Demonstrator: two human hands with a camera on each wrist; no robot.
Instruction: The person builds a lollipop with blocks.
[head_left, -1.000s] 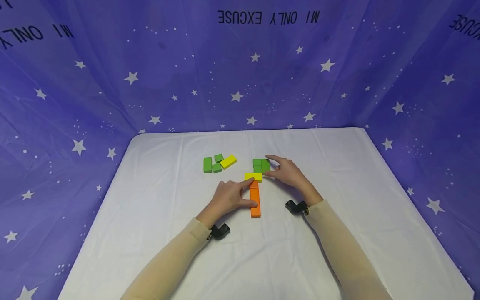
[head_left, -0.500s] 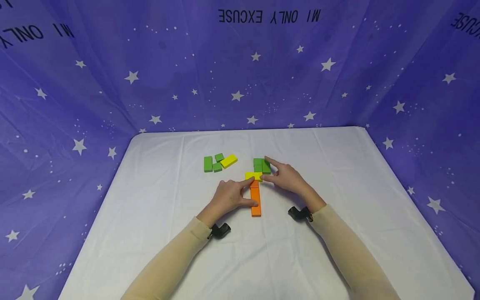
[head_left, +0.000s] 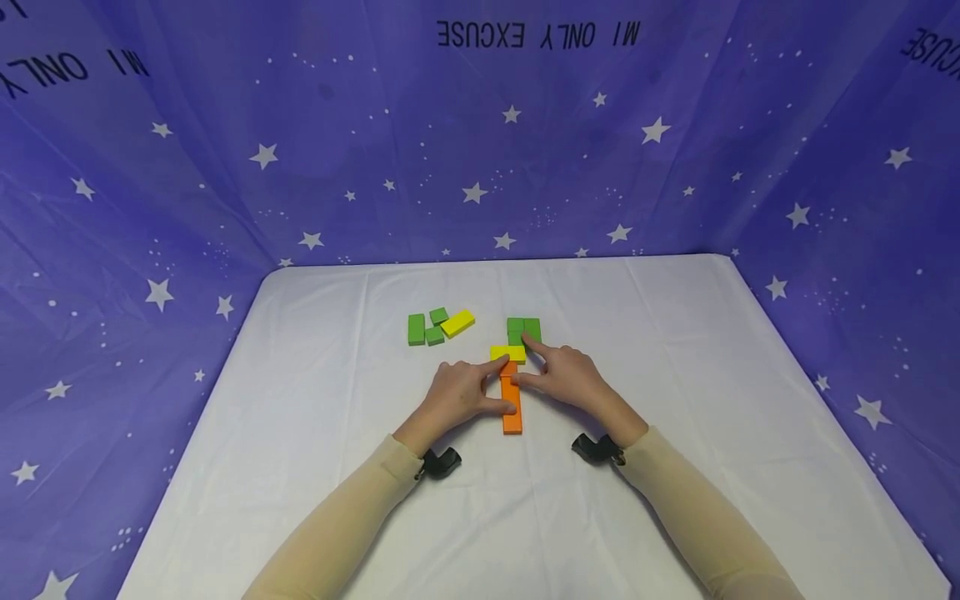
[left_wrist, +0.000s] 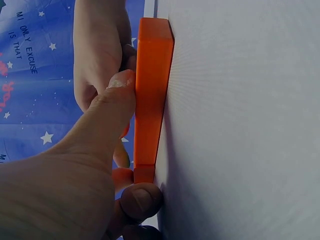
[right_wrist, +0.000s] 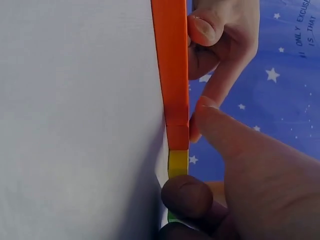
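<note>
My left hand (head_left: 461, 390), fingers spread, thumb and forefinger extended: thumb tip resting on the long orange block (head_left: 512, 422), forefinger tip on the yellow crossbar block (head_left: 508, 350). Between those two tips, the small orange block (head_left: 510, 368), end to end with the long one and touching the crossbar. My right hand (head_left: 572, 373), likewise spread with straight thumb and forefinger; thumb by the joint of the two orange blocks, close to the left forefinger, exact contact unclear. Right forefinger reaches the green cluster just beyond the crossbar: near small green square (head_left: 514, 337) at the tip, far small green square (head_left: 515, 322) past it, upright green block (head_left: 532, 326) along their right side. Remaining fingers of both hands partly hidden. Beyond my left fingers, apart from this row, a loose group: green rectangle (head_left: 416, 329), two little green cubes (head_left: 434, 336) and a slanted yellow block (head_left: 458, 322). All lie on the white-clothed table (head_left: 540, 517) under my fingers; starry purple curtain (head_left: 420, 217) rises past its far edge.
</note>
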